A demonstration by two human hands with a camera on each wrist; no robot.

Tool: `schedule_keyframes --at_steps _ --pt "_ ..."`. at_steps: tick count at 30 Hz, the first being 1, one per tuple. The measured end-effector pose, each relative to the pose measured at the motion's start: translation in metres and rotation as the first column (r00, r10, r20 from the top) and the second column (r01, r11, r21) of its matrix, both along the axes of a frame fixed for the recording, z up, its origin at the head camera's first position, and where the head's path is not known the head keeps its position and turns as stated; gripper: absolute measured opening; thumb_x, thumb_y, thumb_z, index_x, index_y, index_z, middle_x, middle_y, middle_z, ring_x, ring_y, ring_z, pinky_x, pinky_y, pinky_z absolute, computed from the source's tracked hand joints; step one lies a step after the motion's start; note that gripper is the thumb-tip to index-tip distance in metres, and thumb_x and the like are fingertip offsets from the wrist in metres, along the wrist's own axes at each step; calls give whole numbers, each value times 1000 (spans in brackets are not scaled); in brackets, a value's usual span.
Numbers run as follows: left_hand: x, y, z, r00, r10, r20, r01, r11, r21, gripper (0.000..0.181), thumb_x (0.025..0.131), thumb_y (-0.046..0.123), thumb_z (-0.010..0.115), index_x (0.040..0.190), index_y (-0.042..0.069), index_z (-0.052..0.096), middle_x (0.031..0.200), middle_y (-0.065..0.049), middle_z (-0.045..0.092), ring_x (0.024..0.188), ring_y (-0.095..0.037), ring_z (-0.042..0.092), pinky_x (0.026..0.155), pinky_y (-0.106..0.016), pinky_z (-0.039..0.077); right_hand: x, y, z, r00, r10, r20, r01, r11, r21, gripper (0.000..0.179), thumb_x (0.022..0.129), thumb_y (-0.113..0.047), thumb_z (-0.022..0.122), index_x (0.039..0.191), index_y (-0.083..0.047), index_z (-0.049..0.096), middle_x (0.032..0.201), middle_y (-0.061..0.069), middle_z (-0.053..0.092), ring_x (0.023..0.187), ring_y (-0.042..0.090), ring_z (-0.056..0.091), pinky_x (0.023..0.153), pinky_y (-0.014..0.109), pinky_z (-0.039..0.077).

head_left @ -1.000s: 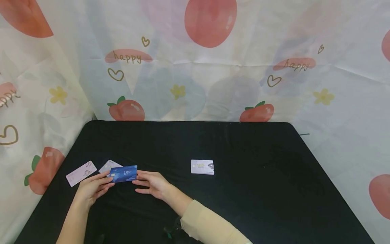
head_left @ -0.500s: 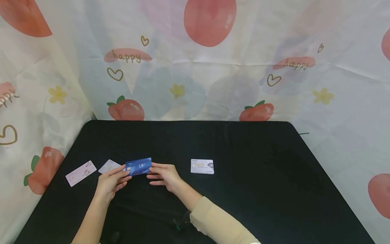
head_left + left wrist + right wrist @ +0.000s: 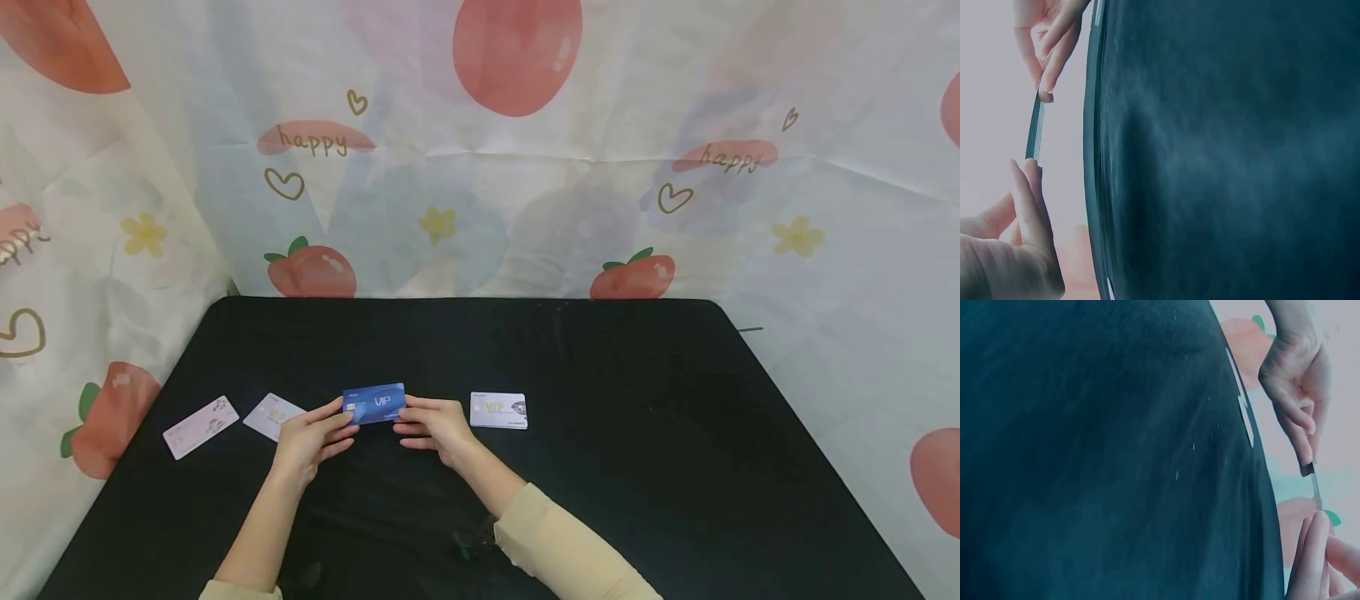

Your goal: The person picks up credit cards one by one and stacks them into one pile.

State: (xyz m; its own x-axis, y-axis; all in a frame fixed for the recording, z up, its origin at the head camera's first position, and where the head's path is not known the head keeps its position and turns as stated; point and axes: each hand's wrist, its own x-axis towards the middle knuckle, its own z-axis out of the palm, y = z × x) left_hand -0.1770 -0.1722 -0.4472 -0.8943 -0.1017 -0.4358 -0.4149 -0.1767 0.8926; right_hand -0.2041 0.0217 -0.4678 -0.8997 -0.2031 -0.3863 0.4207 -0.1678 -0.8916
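A blue VIP card (image 3: 375,403) is held up above the table between both hands in the head view. My left hand (image 3: 307,442) pinches its left end, and my right hand (image 3: 444,429) pinches the right end. Seen edge-on, the same card (image 3: 1034,131) spans the two hands in the left wrist view, well off the table surface. The right wrist view shows the left hand (image 3: 1300,381) at the card's far end and right fingers (image 3: 1315,550) at the near end.
A pinkish card (image 3: 200,427) lies at the table's left, with a white VIP card (image 3: 272,415) partly behind the left hand. Another white VIP card (image 3: 498,410) lies right of the hands. The black table (image 3: 637,467) meets a fruit-print curtain (image 3: 510,192) at the back.
Both hands have carried the blue card rightward and slightly farther back, away from the pinkish card. The white card on the left shows more now. The cards on the table stay put.
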Motion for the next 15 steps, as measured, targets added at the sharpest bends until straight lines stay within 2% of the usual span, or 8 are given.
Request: schedule_keyframes --at_steps 15 --pt "-9 39 -2 1000 -14 -13 14 999 -36 46 86 7 62 130 -1 49 127 -29 48 75 -16 68 66 -29 56 3 39 3 999 -29 -14 30 998 56 40 83 -6 65 121 2 57 95 17 68 77 20 68 67 36 57"
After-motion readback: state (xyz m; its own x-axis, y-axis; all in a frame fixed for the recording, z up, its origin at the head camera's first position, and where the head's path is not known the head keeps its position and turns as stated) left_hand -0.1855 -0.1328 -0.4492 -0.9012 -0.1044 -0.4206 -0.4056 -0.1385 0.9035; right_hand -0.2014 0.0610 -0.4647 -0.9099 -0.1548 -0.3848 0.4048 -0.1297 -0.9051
